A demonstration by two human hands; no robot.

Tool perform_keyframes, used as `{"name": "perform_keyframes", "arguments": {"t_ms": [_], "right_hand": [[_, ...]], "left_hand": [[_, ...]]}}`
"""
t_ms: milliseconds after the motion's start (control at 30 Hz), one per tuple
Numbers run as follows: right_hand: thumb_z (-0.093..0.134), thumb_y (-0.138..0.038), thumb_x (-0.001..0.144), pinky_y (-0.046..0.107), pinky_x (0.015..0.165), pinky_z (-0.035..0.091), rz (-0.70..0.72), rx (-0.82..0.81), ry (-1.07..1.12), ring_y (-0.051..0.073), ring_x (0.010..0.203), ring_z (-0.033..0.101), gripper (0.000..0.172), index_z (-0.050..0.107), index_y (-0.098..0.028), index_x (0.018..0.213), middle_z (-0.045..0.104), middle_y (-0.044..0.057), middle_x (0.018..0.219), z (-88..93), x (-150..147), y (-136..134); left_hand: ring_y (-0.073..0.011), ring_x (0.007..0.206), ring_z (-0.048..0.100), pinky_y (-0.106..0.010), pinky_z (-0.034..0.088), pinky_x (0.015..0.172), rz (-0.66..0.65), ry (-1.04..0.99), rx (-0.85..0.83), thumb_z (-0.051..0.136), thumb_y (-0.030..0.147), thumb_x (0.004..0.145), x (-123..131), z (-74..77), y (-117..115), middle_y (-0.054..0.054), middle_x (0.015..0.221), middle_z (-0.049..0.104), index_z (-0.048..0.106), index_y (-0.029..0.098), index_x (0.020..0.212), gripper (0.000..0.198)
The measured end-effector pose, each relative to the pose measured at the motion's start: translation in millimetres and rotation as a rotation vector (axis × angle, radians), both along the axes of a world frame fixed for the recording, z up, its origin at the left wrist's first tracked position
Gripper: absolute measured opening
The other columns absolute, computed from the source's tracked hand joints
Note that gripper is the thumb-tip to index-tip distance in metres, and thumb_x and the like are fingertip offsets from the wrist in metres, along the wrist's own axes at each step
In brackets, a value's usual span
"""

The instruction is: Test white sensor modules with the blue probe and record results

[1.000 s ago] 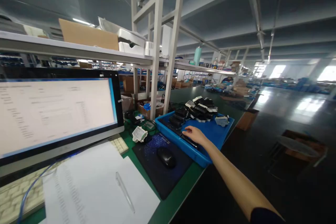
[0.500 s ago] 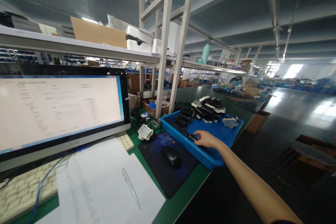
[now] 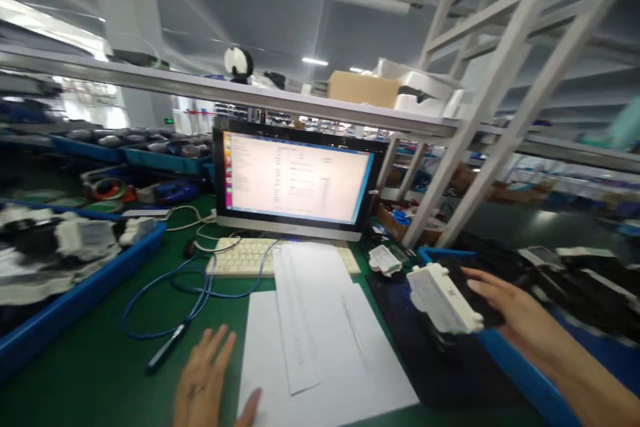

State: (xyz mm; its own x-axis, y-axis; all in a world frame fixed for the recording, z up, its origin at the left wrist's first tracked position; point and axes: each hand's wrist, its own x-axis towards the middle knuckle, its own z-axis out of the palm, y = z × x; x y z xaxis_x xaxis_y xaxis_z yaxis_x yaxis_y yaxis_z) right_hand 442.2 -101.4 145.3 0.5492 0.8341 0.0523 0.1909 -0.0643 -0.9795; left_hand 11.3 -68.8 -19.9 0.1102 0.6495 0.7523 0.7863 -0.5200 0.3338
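My right hand [image 3: 510,320] holds a small black device with a white labelled base [image 3: 440,298], lifted above the left edge of the blue tray [image 3: 505,360] on the right. My left hand [image 3: 205,380] lies flat with fingers spread on the green bench, its thumb against the white paper sheets [image 3: 320,340]. A clear pen [image 3: 354,330] rests on the sheets. More black devices [image 3: 575,280] lie in the blue tray beyond my right hand, blurred.
A lit monitor [image 3: 297,180] and a cream keyboard [image 3: 250,257] stand behind the papers. A blue cable [image 3: 165,300] loops across the bench. Another white unit [image 3: 385,259] lies near the monitor. A second blue tray [image 3: 75,287] with parts fills the left. White frame posts [image 3: 480,127] rise at right.
The view has swung left. My right hand has come out of the tray with a black and white device in it. My left hand has come into view on the bench.
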Motion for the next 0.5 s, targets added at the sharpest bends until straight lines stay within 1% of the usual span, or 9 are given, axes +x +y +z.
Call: {"name": "perform_keyframes", "arguments": {"t_ms": [67,100,133,167,233,300,367,433,500], "right_hand": [[0.073,-0.043,0.055,0.038,0.061,0.047,0.260,-0.068,0.188,0.028,0.071,0.065,0.041,0.069,-0.018,0.087,0.069,0.015,0.085,-13.3,-64.3,22.9],[0.073,-0.043,0.056,0.036,0.064,0.046,0.415,-0.093,0.230,0.026,0.073,0.064,0.039,0.070,-0.018,0.086,0.070,0.012,0.086,-21.6,-98.3,33.4],[0.072,-0.043,0.057,0.034,0.064,0.046,0.562,-0.134,0.258,0.025,0.073,0.064,0.038,0.070,-0.017,0.085,0.070,0.010,0.084,-30.6,-131.2,43.5],[0.071,-0.043,0.058,0.032,0.062,0.045,0.690,-0.183,0.274,0.023,0.071,0.063,0.038,0.070,-0.016,0.086,0.070,0.008,0.081,-40.0,-161.7,53.1],[0.070,-0.042,0.058,0.027,0.057,0.042,0.851,-0.263,0.311,0.019,0.065,0.060,0.038,0.070,-0.016,0.086,0.068,0.004,0.074,-58.5,-211.9,71.4],[0.071,-0.044,0.059,0.025,0.054,0.040,0.882,-0.273,0.343,0.018,0.063,0.059,0.039,0.068,-0.017,0.086,0.066,0.002,0.068,-74.8,-245.7,88.1],[0.070,-0.051,0.060,0.027,0.058,0.042,0.857,-0.224,0.361,0.019,0.066,0.060,0.043,0.067,-0.017,0.087,0.065,0.002,0.069,-87.5,-266.0,102.4],[0.066,-0.060,0.062,0.031,0.068,0.044,0.795,-0.132,0.333,0.022,0.078,0.061,0.049,0.066,-0.018,0.088,0.067,0.005,0.080,-97.0,-277.6,113.0],[0.059,-0.066,0.066,0.035,0.079,0.043,0.738,-0.026,0.237,0.025,0.093,0.059,0.052,0.066,-0.019,0.088,0.067,0.008,0.093,-105.3,-284.4,118.8]], "left_hand": [[-0.0336,0.127,0.038,-0.050,0.042,0.098,-0.105,-0.040,-0.090,0.065,0.034,0.071,24.1,6.1,-10.7,-0.011,0.138,0.040,0.017,0.025,0.142,0.087],[-0.0344,0.127,0.037,-0.049,0.042,0.098,-0.129,-0.115,-0.148,0.069,0.031,0.065,36.0,8.6,-13.9,-0.013,0.140,0.036,0.015,0.023,0.142,0.094],[-0.0344,0.127,0.037,-0.047,0.043,0.098,-0.140,-0.194,-0.208,0.070,0.027,0.062,45.4,10.5,-15.8,-0.014,0.141,0.034,0.015,0.022,0.142,0.097],[-0.0330,0.126,0.039,-0.046,0.043,0.097,-0.163,-0.277,-0.259,0.069,0.024,0.062,51.5,11.7,-16.3,-0.014,0.141,0.035,0.017,0.021,0.141,0.095],[-0.0288,0.120,0.046,-0.042,0.045,0.095,-0.173,-0.460,-0.332,0.063,0.020,0.065,51.4,12.6,-13.5,-0.014,0.135,0.042,0.028,0.021,0.135,0.079],[-0.0255,0.111,0.053,-0.039,0.048,0.091,-0.152,-0.598,-0.394,0.059,0.017,0.066,37.7,13.5,-7.3,-0.012,0.124,0.051,0.038,0.019,0.126,0.064],[-0.0244,0.104,0.057,-0.038,0.048,0.087,-0.085,-0.631,-0.457,0.059,0.016,0.063,18.7,17.1,0.2,-0.009,0.114,0.057,0.043,0.018,0.119,0.058],[-0.0248,0.099,0.059,-0.039,0.048,0.084,0.045,-0.557,-0.498,0.061,0.017,0.059,2.7,23.4,7.5,-0.007,0.107,0.061,0.047,0.018,0.114,0.056],[-0.0263,0.095,0.059,-0.041,0.046,0.083,0.203,-0.415,-0.470,0.062,0.020,0.059,-5.5,30.0,14.0,-0.007,0.100,0.062,0.052,0.018,0.107,0.049]]}}
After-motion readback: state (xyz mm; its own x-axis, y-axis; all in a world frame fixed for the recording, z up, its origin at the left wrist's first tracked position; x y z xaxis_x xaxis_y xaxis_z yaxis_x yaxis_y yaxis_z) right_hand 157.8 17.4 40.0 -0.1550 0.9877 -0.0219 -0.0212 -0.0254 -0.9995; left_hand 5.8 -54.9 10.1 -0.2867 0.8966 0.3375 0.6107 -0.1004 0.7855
